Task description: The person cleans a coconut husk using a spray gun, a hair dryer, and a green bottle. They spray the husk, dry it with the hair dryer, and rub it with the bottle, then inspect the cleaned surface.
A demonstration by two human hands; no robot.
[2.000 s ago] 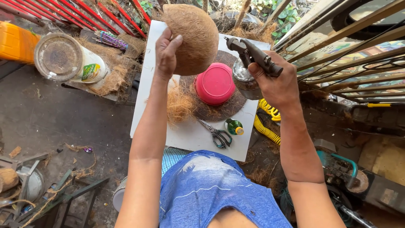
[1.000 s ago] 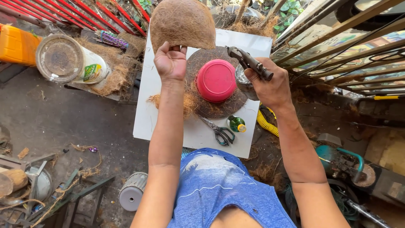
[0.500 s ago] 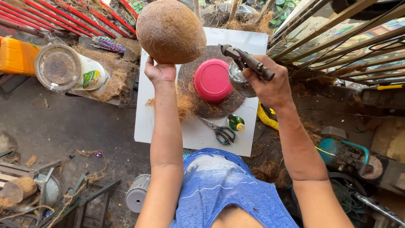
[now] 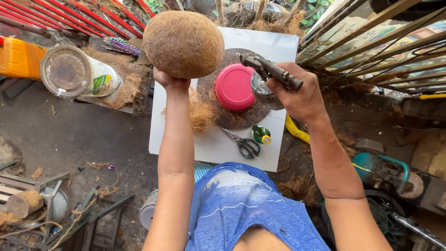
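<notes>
A large, round, brown fibrous coconut husk ball [image 4: 184,44] is held aloft on the left hand [image 4: 170,80]; the hand is cupped beneath it, palm up, fingers hidden behind the ball's underside; the left forearm is raised near vertical, elbow low near the torso, so that the ball is carried well above the board below. The right hand [image 4: 302,95] is closed around a dark metal spray gun with a rounded steel cup [image 4: 268,79]; the gun's body is seen projecting from the top of the fist, its nozzle directed left toward the ball, a clear gap being kept between nozzle and husk; the right forearm is angled up and inward from the lower right, wrist bent slightly.

Below the hands a white rectangular board [image 4: 179,135] is laid out; on it a dark round fibre mat [image 4: 232,118] is seen, with a pink round plastic bowl [image 4: 233,87] set upside down at its middle; a tuft of loose tan coconut fibre [image 4: 200,114] is noted at the mat's left edge. Near the board's front edge a pair of black-handled scissors [image 4: 241,143] is laid, and just beside it a small green bottle with a yellow cap [image 4: 261,135]. A yellow corrugated hose [image 4: 297,130] is seen off the board's right edge; a white plastic bucket with a grimy lid [image 4: 79,73] is lying at far left, well apart from the hands.
</notes>
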